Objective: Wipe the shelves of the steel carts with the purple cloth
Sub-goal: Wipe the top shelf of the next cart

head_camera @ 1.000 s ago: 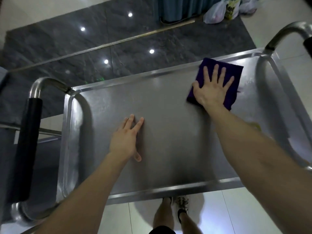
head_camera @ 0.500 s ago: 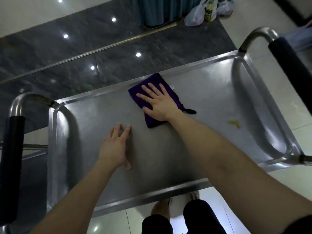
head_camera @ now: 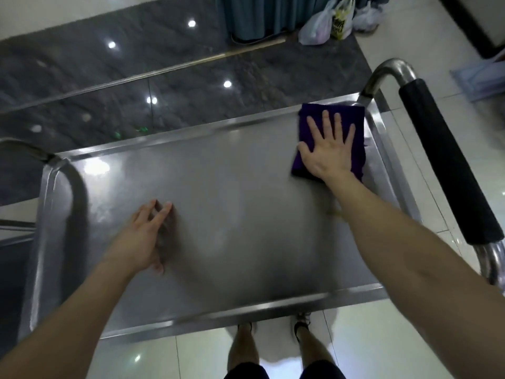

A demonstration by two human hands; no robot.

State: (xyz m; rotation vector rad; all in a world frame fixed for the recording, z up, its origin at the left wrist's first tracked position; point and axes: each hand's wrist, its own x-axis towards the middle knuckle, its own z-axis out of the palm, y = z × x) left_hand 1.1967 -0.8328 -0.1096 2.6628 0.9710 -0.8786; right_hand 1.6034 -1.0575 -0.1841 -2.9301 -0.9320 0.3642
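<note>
The steel cart's top shelf fills the middle of the view. A folded purple cloth lies flat in the shelf's far right corner. My right hand presses on it with fingers spread and straight. My left hand rests on the bare shelf at the near left, fingers straight. A small yellow smear shows beside my right forearm.
A black-padded steel handle runs along the cart's right end, and another handle curves up at the left. Plastic bags sit on the dark floor beyond the cart. My feet stand at the near edge.
My right hand has swept the purple cloth from the shelf's far middle back to its far right corner. My left hand stays on the shelf at the near left.
</note>
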